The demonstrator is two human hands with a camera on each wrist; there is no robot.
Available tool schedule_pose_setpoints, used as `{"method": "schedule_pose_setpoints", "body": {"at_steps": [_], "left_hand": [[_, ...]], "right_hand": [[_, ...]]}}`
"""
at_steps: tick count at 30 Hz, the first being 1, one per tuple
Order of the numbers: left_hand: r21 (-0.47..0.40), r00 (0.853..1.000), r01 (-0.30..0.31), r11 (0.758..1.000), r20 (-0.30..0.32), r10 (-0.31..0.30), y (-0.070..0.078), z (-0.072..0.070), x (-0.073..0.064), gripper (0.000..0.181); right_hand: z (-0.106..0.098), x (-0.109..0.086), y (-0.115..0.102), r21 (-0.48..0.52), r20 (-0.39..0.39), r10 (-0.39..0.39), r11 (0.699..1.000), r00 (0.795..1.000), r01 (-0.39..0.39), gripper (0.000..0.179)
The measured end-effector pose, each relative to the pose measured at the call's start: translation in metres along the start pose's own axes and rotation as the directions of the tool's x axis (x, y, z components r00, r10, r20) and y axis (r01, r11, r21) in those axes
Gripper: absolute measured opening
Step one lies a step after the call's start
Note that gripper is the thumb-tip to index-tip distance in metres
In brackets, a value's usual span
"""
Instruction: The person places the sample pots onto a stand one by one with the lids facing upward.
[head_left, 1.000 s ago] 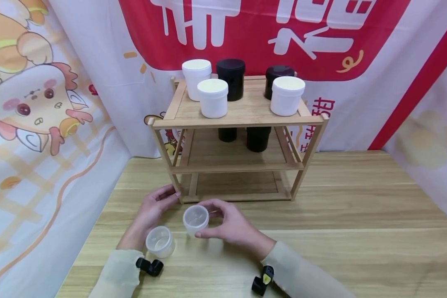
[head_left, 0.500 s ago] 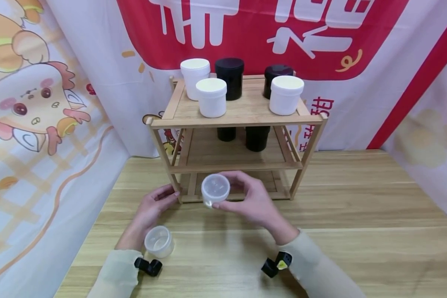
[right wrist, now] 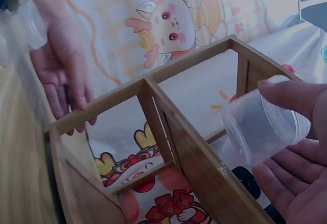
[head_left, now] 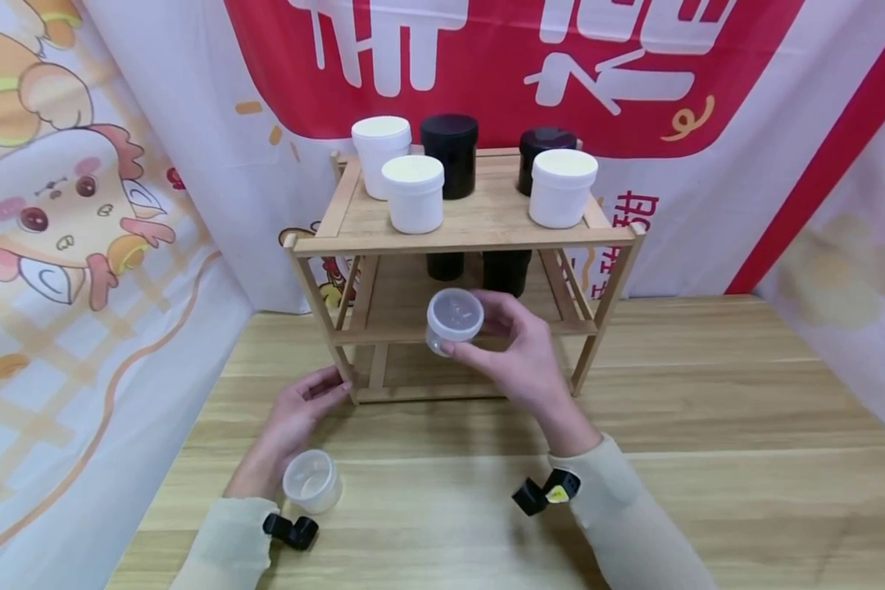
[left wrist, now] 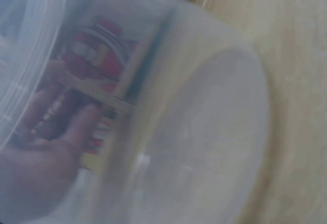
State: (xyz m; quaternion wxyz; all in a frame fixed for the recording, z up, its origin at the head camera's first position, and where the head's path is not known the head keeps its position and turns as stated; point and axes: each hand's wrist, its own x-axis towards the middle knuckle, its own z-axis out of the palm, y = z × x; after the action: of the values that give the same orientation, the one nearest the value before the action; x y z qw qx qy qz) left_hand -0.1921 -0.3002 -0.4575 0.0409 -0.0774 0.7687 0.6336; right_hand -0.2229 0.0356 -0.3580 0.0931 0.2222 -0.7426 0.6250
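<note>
My right hand [head_left: 519,352] holds a small clear plastic jar [head_left: 453,315] between thumb and fingers, raised in front of the middle tier of a wooden shelf rack [head_left: 465,240]. In the right wrist view the jar [right wrist: 263,124] looks see-through, tilted on its side in that picture. Down at the rack's front left corner post, my left hand [head_left: 302,414] grips the wood near its foot. A second clear jar [head_left: 312,483] stands on the table beside the left wrist and fills much of the left wrist view, with the left hand [left wrist: 46,152] blurred through its wall.
White jars [head_left: 415,197] and black jars [head_left: 450,160] stand on the rack's top tier. Two more black jars, one of them a black jar [head_left: 506,269] partly behind the right hand, are on the middle tier. A printed cloth [head_left: 265,205] hangs behind the wooden table [head_left: 708,459].
My right hand has lifted the clear jar off the table and carried it up and right to the middle tier's front edge. The left hand has stayed at the post.
</note>
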Motion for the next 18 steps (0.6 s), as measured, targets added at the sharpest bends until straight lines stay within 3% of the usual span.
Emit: {"method": "schedule_pose_setpoints", "body": {"at_steps": [10, 18], "left_hand": [[-0.05, 1.0, 0.015, 0.999, -0.001, -0.015, -0.003, 0.0, -0.002, 0.06], [-0.051, 1.0, 0.015, 0.999, 0.009, -0.014, -0.003, -0.002, 0.0, 0.059]], "right_hand": [[0.006, 0.017, 0.002, 0.054, -0.1, 0.081, 0.996, 0.992, -0.076, 0.069], [0.011, 0.025, -0.004, -0.079, -0.083, 0.163, 0.982, 0.983, -0.17, 0.072]]}}
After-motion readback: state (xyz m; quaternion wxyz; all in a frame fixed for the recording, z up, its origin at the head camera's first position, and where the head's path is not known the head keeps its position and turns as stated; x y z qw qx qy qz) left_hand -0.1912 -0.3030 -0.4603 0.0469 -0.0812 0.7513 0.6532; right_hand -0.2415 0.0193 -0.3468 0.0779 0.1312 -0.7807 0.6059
